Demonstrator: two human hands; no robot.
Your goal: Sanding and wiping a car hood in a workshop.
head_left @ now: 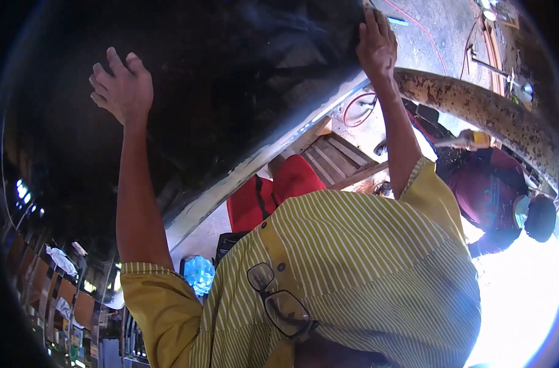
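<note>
Black and smooth, a large curved panel (230,92) fills the upper part of the view, its pale painted edge running down to the left. The left hand (123,86) rests against its dark face with fingers (101,76) loosely curled, gripping nothing. The right hand (376,46) presses flat on the panel's upper edge, fingers spread. Below hangs a yellow striped shirt (365,257) with glasses (279,300) tucked in. Another person in a maroon shirt (491,190) works beside a rusty pipe (476,104).
</note>
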